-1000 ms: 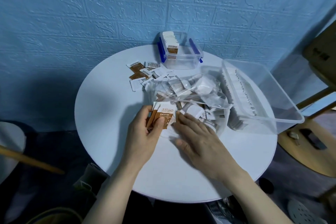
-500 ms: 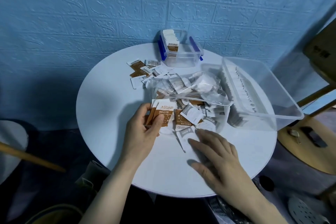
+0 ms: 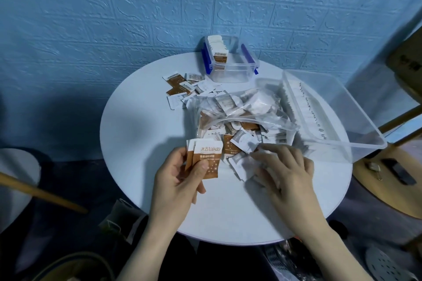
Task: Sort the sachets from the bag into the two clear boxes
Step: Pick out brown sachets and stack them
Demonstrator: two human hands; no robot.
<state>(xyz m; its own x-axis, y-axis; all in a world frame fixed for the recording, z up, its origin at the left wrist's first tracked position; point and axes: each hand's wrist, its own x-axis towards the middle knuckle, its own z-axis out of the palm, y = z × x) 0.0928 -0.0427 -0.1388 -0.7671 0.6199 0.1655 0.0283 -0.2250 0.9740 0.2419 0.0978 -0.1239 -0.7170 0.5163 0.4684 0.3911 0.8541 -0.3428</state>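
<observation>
A clear plastic bag (image 3: 242,118) full of brown and white sachets lies open in the middle of the round white table (image 3: 141,134). My left hand (image 3: 175,180) holds a small stack of brown sachets (image 3: 205,159) upright, thumb on the front one. My right hand (image 3: 285,171) lies with spread fingers on the loose white sachets (image 3: 242,164) spilled at the bag's mouth. A small clear box with blue clips (image 3: 237,70) at the back holds a row of brown sachets. A large clear box (image 3: 342,121) on the right holds a row of white sachets.
More loose sachets (image 3: 182,89) lie scattered left of the small box. A blue textured wall stands behind the table. Wooden furniture (image 3: 388,189) is close on the right, and a wooden pole (image 3: 41,194) crosses at the lower left.
My right hand moved back up from the table's front edge onto the white sachets at the bag's mouth. My left hand kept its stack of brown sachets.
</observation>
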